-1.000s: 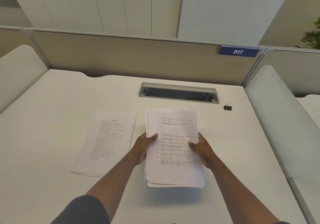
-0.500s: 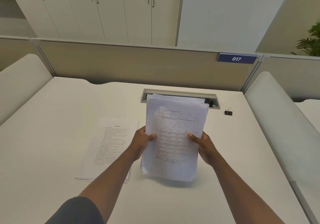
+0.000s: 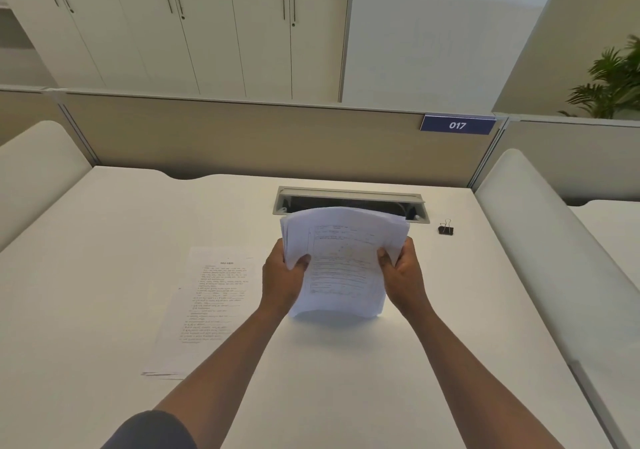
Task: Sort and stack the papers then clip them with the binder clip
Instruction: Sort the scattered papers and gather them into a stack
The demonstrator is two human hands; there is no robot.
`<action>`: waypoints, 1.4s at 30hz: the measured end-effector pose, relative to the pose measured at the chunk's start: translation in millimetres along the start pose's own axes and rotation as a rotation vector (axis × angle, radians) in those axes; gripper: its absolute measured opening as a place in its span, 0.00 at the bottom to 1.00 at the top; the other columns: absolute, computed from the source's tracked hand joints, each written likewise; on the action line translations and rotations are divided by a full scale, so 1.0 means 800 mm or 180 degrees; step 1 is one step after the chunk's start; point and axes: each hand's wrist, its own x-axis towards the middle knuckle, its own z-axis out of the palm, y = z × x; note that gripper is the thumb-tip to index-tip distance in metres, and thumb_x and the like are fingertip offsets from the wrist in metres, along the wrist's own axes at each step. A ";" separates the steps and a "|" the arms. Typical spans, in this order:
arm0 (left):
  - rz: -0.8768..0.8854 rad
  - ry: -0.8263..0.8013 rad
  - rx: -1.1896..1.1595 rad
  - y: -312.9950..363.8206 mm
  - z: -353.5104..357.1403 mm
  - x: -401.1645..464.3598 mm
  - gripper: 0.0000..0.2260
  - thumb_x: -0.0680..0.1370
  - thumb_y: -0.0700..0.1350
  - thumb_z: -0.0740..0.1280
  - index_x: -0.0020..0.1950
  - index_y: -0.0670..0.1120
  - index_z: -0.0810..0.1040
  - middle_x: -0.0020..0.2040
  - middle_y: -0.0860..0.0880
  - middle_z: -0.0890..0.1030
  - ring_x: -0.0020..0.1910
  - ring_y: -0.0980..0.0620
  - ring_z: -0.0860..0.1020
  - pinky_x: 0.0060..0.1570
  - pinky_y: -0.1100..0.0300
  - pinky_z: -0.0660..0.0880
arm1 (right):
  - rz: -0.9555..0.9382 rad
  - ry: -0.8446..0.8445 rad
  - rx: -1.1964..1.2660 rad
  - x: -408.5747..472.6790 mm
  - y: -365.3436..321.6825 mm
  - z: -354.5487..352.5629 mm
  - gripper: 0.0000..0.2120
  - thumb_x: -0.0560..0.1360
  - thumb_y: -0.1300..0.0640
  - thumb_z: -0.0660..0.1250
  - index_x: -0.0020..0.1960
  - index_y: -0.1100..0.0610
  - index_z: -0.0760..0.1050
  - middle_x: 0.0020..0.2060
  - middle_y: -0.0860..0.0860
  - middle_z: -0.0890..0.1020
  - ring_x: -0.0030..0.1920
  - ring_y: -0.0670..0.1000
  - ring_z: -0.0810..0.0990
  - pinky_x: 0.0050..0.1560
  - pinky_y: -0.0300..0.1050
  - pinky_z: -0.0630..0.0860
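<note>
Smooth white desk (image 3: 104, 240); both hands' fingers (image 3: 300, 262) pinching bowed paper stack (image 3: 343, 261) upright by its edges

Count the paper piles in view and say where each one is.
2: one stack held upright in both hands over the desk; one pile lying flat to its left. None seem hidden.

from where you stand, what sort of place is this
Most likely an open-plan office workstation: a white desk enclosed by a beige partition panel, a blue number plate reading 017, and tall white storage cabinets behind.
</note>
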 end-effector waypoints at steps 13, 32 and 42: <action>0.1887 0.0677 0.0745 0.042 -0.015 0.010 0.19 0.76 0.34 0.68 0.66 0.47 0.74 0.59 0.45 0.80 0.56 0.55 0.75 0.56 0.56 0.78 | -0.1413 0.0339 -0.0934 0.022 -0.037 -0.012 0.14 0.78 0.57 0.62 0.62 0.46 0.71 0.56 0.46 0.78 0.57 0.34 0.73 0.57 0.32 0.72; 0.1149 0.0799 0.0145 0.036 -0.019 0.009 0.03 0.77 0.46 0.66 0.50 0.49 0.76 0.43 0.54 0.80 0.41 0.54 0.78 0.37 0.77 0.72 | 0.0190 -0.0612 0.0328 0.025 -0.009 -0.022 0.16 0.73 0.52 0.73 0.59 0.44 0.75 0.51 0.46 0.83 0.54 0.53 0.82 0.50 0.48 0.83; -0.0012 -0.0280 0.0030 -0.016 -0.017 -0.005 0.09 0.77 0.41 0.68 0.50 0.55 0.77 0.48 0.50 0.84 0.48 0.48 0.82 0.47 0.51 0.81 | 0.0689 -0.0745 0.0508 0.006 0.035 -0.015 0.08 0.77 0.58 0.67 0.55 0.52 0.80 0.50 0.49 0.85 0.52 0.52 0.84 0.45 0.42 0.81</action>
